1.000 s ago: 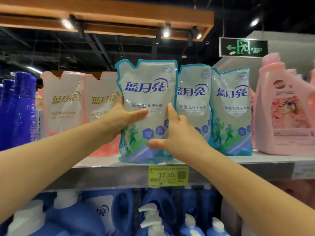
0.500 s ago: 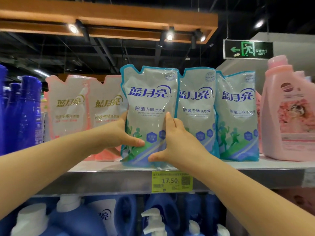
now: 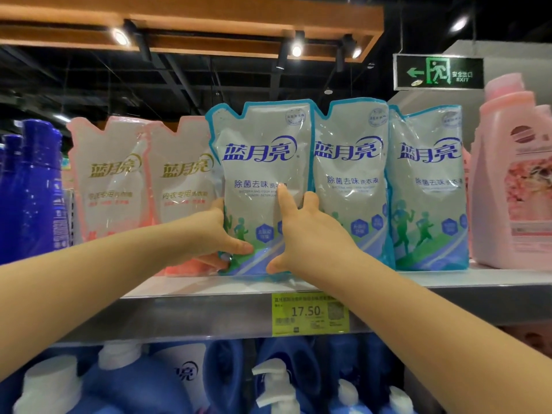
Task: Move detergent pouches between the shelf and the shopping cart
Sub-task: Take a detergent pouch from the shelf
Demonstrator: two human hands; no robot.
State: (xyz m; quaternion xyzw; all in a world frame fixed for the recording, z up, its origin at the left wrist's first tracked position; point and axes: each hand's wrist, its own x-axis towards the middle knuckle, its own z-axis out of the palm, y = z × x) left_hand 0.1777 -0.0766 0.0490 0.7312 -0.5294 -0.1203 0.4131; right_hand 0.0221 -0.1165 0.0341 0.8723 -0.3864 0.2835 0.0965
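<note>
A blue and white pouch (image 3: 263,180) stands upright at the front of the top shelf (image 3: 209,312). Two bare hands hold it, one on each side. The left hand (image 3: 215,234) grips the low left edge. Its thumb (image 3: 239,249) lies across the front, and its fingers go behind the pouch, where they are mostly hidden. The right hand (image 3: 307,237) grips the low right edge. One finger (image 3: 283,201) points straight up on the front of the pouch, the thumb presses near the bottom, and the other fingers curl round the right edge. So both hands are clamped on the pouch. Its bottom is down at the shelf, but I cannot tell if it rests there or hangs just above.

A second pouch (image 3: 349,180) of the same kind stands just to the right, touching the held one. A third pouch (image 3: 427,186) stands right beside that. To the left are two pink pouches (image 3: 110,174), partly behind the left arm. Dark blue bottles (image 3: 35,189) stand at the far left, and a big pink jug (image 3: 513,180) stands at the far right.

A green price tag (image 3: 309,313) that says 17.50 sticks on the shelf's front edge, under the right arm. Blue jugs (image 3: 134,380) with white caps fill the shelf below. A green exit sign (image 3: 438,72) hangs up high on the right.
</note>
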